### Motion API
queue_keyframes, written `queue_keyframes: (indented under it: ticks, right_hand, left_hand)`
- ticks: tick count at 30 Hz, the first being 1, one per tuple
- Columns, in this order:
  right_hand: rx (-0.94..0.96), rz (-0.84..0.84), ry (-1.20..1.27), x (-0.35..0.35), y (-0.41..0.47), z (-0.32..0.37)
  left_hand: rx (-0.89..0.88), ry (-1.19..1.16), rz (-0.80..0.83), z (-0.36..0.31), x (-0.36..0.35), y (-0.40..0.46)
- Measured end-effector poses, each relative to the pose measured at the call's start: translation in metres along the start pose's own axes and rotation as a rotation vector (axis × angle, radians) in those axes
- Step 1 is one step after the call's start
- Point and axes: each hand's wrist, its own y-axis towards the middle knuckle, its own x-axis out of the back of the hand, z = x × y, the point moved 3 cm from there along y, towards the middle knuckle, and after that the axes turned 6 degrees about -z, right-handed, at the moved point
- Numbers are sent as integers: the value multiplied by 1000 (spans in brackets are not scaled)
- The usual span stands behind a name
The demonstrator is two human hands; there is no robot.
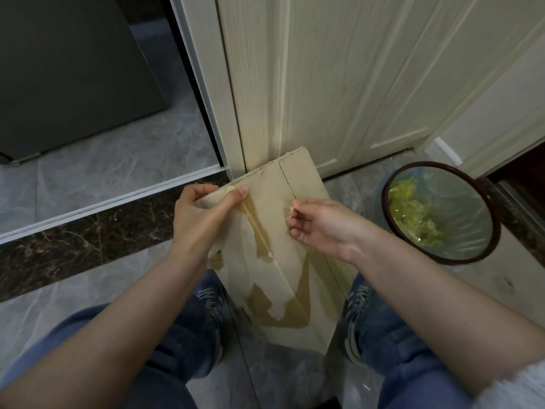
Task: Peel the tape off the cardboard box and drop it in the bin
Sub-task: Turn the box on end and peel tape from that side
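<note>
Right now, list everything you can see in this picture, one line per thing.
flattened brown cardboard box: one, tan, on the floor between the feet, leaning toward the door.
strip of clear tape: one, brownish, partly peeled along the box's seam.
round dark-rimmed bin: one, plastic-lined, green scraps inside, right of the box.
pale wooden door: one, cream, behind the box.
dark cabinet: one, upper left.
blue shoes: two.
left hand: grips the box's corner.
right hand: pinches a tape scrap.
</note>
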Motion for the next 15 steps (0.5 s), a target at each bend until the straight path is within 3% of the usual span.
queue_keyframes:
  ticks: [3, 6, 10, 15]
  right_hand:
    - [-1, -7, -2, 2, 0, 2]
    - [160, -84, -131, 2, 0, 10]
    - [468, -173, -543, 12, -1, 22]
    - [1062, 50, -1106, 15, -11, 20]
  left_hand:
    - [24, -27, -10, -1, 1, 0]
    - [39, -46, -11, -3, 0, -1]
    - [48, -43, -8, -4, 1, -2]
    - [37, -39, -15, -5, 0, -3]
